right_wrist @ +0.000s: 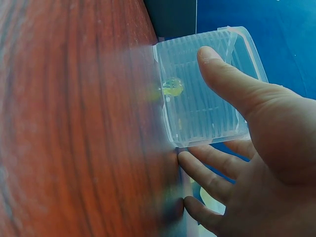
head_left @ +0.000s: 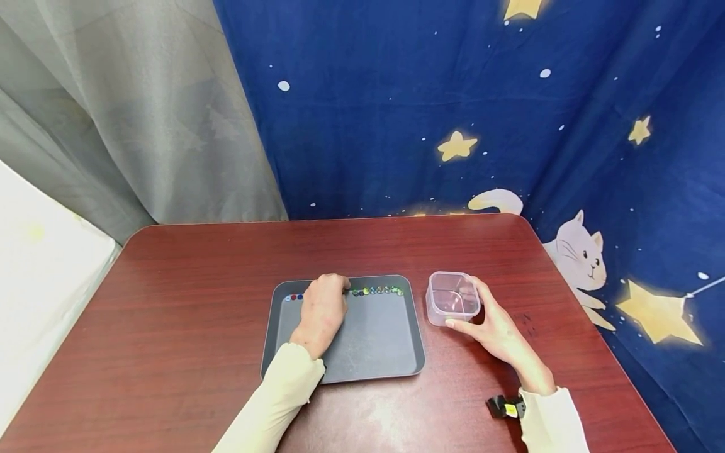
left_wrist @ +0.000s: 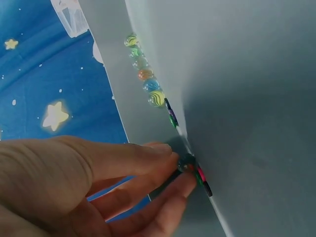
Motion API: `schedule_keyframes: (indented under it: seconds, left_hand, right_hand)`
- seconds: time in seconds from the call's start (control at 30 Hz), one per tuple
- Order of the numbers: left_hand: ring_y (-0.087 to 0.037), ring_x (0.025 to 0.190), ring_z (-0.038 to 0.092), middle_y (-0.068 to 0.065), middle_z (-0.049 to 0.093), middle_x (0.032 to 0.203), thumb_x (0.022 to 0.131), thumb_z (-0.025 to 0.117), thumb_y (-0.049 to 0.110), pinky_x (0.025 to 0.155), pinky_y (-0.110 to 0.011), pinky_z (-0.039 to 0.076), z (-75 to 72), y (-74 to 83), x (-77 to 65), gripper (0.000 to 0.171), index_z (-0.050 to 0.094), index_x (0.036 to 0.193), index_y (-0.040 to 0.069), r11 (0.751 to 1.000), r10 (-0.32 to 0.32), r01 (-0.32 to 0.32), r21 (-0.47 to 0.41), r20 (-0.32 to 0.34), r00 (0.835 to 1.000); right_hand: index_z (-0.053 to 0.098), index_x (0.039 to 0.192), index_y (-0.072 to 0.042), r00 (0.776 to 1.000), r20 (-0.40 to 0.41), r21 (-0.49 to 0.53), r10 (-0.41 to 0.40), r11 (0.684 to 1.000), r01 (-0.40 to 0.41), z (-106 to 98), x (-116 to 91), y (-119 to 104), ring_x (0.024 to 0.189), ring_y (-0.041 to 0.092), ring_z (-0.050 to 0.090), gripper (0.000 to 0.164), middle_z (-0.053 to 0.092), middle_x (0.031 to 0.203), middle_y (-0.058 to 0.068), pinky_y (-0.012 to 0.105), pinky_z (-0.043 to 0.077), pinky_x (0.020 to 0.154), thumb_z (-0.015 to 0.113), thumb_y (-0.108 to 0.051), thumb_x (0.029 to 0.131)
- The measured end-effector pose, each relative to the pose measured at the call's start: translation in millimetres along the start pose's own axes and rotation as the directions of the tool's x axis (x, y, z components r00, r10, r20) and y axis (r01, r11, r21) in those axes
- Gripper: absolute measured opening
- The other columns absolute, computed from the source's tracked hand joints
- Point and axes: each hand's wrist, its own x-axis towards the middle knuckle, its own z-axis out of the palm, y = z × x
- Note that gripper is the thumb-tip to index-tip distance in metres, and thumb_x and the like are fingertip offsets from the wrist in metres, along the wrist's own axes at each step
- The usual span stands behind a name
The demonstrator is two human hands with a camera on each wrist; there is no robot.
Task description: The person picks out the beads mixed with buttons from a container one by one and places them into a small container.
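Note:
My left hand (head_left: 324,311) reaches over the far side of a dark grey tray (head_left: 376,343). In the left wrist view its thumb and fingertips pinch a dark glass marble (left_wrist: 186,163) close to the tray's wall. A row of swirled marbles (left_wrist: 145,74) runs along that wall, with small dark, flat-looking pieces (left_wrist: 172,116) in the same line. To the tray's right, my right hand (head_left: 498,330) grips a clear plastic box (head_left: 438,309), thumb on the near side and fingers on the far side. Through its wall a yellow-green marble (right_wrist: 173,87) shows.
Blue and red pieces (head_left: 294,297) lie at the tray's far left, partly hidden by the left hand. The tray and box stand on a reddish-brown table (head_left: 198,302). A blue star-patterned curtain (head_left: 368,126) hangs behind the table, beside a grey curtain (head_left: 141,113).

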Motion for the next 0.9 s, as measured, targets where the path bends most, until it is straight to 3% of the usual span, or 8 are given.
schedule_keyframes:
  seconds: [0.53,0.9]
  left_hand:
    - [-0.035,0.081,0.075,-0.013,0.076,0.092,0.075,0.068,-0.015,0.070,-0.044,0.061,5.1,-4.2,-1.4,0.028,0.079,0.092,0.004,0.999,0.025,-0.024,-0.029,0.037,0.999]
    - [-0.032,0.079,0.075,-0.011,0.077,0.089,0.079,0.072,-0.010,0.070,-0.044,0.061,3.9,-3.0,-1.4,0.019,0.079,0.088,0.006,1.000,0.018,-0.018,-0.019,0.045,0.999]
  right_hand:
    - [0.030,0.160,-0.021,0.999,-0.010,0.003,-0.033,0.999,0.033,0.3,2.0,0.3,0.125,0.037,0.057,0.096,0.056,0.143,0.016,0.062,0.045,0.107,0.087,-0.035,0.085]
    - [0.029,0.161,-0.022,1.000,-0.005,0.007,-0.024,1.000,0.024,-0.2,1.7,2.3,0.125,0.039,0.058,0.096,0.056,0.143,0.017,0.063,0.045,0.107,0.087,-0.035,0.085]
